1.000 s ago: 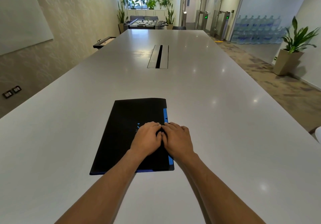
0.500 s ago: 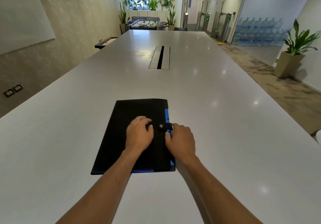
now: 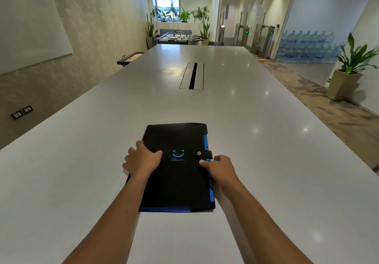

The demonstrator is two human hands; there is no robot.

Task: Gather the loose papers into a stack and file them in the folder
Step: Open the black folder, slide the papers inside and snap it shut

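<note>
A black folder (image 3: 176,177) with blue edges lies closed and flat on the white table (image 3: 266,161), its strap snapped shut over the right edge. A blue smile logo shows on its cover. My left hand (image 3: 141,159) grips the folder's left edge, thumb on the cover. My right hand (image 3: 220,168) holds the right edge just below the snap strap, thumb on top. No loose papers are in sight.
A metal cable slot (image 3: 192,76) is set into the table farther ahead. A potted plant (image 3: 348,71) stands on the floor at the right. A foosball table (image 3: 176,38) sits beyond the far end.
Both hands have slid apart from the middle of the cover to the folder's left and right edges, uncovering the logo and the snapped strap. The folder has stayed in place.
</note>
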